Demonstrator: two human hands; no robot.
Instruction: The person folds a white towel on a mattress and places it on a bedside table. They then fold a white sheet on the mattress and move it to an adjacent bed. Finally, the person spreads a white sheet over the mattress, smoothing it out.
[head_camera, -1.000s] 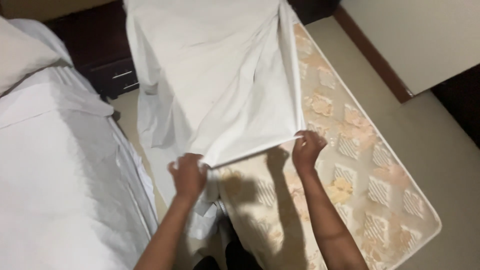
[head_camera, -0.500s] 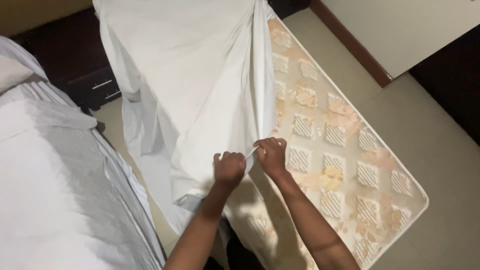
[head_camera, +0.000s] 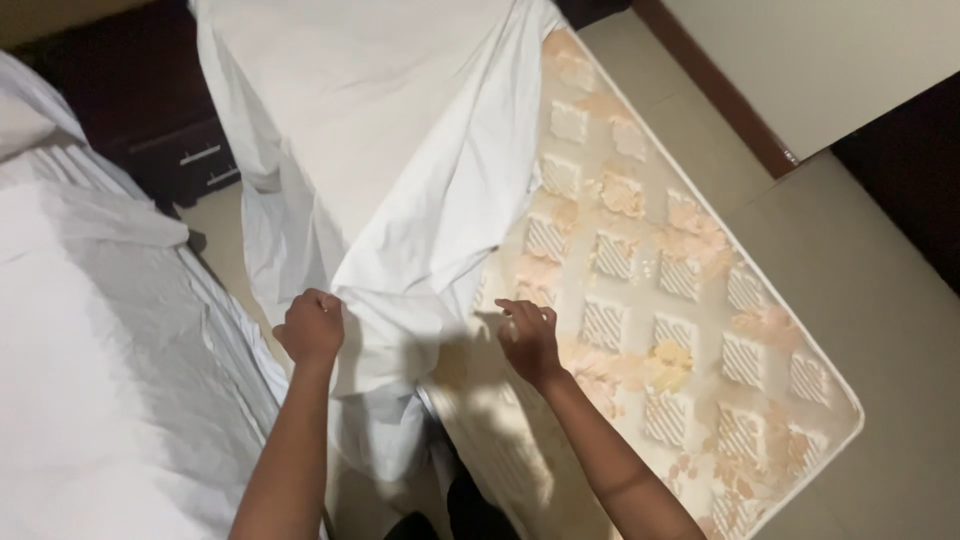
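Observation:
A white bed sheet (head_camera: 400, 150) lies half-spread over a patterned cream and orange mattress (head_camera: 700, 330), covering its left and far part and hanging over the left side. My left hand (head_camera: 312, 327) is closed on the sheet's near edge at the mattress's left side. My right hand (head_camera: 528, 338) rests on the bare mattress with its fingers pinching or touching the sheet's edge where the fabric folds back. The right half of the mattress is uncovered.
A second bed with white bedding (head_camera: 100, 380) stands close on the left, with a narrow strip of floor between. A dark wooden nightstand (head_camera: 190, 160) sits at the back. Beige floor (head_camera: 860, 290) runs along the right, with a wall and dark skirting board (head_camera: 730, 95) beyond.
My hands have moved apart along the sheet's near edge: the left went left to the mattress side, the right stayed over the mattress. The sheet's corner now lies lower and flatter.

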